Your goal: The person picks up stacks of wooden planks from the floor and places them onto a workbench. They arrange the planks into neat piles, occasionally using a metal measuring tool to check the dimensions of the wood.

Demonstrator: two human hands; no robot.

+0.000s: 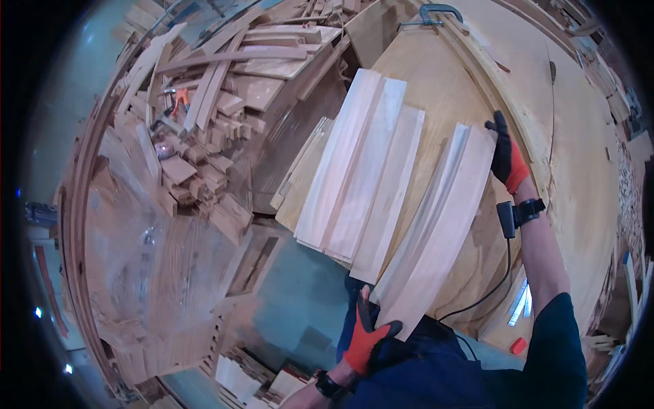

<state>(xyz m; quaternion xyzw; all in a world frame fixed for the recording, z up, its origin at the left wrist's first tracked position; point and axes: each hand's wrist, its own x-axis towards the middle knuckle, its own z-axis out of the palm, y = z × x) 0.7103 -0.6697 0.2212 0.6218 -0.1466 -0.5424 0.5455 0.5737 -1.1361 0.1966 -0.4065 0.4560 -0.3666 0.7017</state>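
Note:
My left hand, in an orange glove with dark fingers, grips the near end of several long pale wooden boards. Its fingers and thumb spread around that end. My right hand, gloved alike, is at the far right edge of the same boards, its fingers lying along the side; part of its grip is hidden. The boards overlap lengthwise, slightly fanned, over the plywood worktop. Left of them lies a second group of pale boards, stacked in overlapping steps.
A blue clamp holds long curved strips at the worktop's far edge. Offcuts pile up at left, beside a plastic-wrapped stack. A black cable hangs from my right wrist device. A red object lies near my right elbow.

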